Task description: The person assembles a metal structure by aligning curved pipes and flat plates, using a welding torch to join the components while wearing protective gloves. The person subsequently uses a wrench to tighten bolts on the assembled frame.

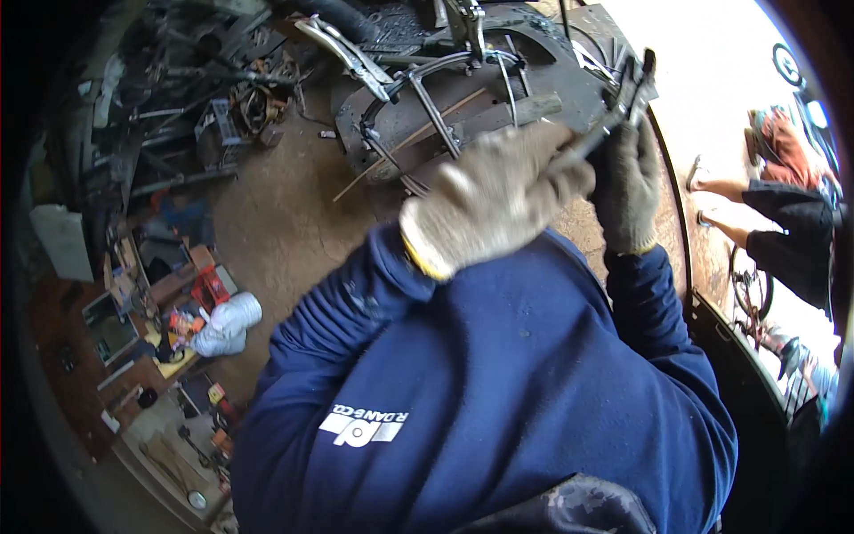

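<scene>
Both my hands wear thick beige knit gloves. My left hand (498, 198) reaches across in front of my chest, its fingers wrapped around the handle of a long grey metal tool like pliers (603, 132). The tool's dark forked end points up and to the right. My right hand (630, 191) is raised beside it, fingers upward and closed against the tool's lower part; its grip is partly hidden. Beyond my hands, a curved metal frame with crossbars (425, 100) rests on a dark metal worktable (543, 76). A thin rod (378, 167) lies slantwise across it.
Metal scrap (178, 107) is piled at the far left. Nearer on the left stands a cluttered bench (76, 374) with a white bundle (229, 322). A dark metal edge (672, 178) runs along my right; beyond it are people (787, 200) and a bicycle (752, 285).
</scene>
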The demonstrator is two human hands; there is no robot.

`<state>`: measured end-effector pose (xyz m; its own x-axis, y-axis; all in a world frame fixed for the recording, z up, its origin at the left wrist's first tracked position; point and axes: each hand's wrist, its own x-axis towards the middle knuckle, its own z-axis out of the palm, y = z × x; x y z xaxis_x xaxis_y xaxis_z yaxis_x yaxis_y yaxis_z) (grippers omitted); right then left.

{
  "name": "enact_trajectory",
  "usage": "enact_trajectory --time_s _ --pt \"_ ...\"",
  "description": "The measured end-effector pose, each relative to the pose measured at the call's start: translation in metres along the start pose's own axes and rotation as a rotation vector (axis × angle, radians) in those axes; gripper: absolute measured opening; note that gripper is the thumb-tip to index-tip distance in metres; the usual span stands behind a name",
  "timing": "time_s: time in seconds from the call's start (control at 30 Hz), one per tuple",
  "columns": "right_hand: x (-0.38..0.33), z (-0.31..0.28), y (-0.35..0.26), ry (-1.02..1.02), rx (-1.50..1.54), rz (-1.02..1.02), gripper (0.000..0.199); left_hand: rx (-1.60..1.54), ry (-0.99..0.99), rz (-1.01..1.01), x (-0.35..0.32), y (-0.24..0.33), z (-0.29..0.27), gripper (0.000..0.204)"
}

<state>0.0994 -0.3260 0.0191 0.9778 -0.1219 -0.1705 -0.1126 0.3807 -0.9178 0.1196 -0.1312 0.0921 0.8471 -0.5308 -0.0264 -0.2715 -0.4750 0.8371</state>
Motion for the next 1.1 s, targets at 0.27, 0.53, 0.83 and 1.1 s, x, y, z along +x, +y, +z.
enact_trajectory --time_s 0.27,0.53,0.83,1.1 --pt "0.083 -0.123 0.039 0.273 -0.322 0.248 0.033 -0.13 0.727 -0.801 -0.098 -0.091 -0.024 0.033" --pt "0.27 -0.255 0.151 -0.2 -1.507 -0.273 0.028 -0.85 0.853 -0.978 -0.064 -0.09 -0.025 0.035" --pt "0.351 -0.26 0.215 -0.395 -1.363 -0.093 0.039 -0.684 0.878 -0.982 -0.067 -0.086 -0.019 0.029" --pt "0.38 -0.247 0.198 -0.314 -0.98 0.444 0.039 -0.558 0.825 -1.066 -0.07 -0.088 -0.017 0.033"
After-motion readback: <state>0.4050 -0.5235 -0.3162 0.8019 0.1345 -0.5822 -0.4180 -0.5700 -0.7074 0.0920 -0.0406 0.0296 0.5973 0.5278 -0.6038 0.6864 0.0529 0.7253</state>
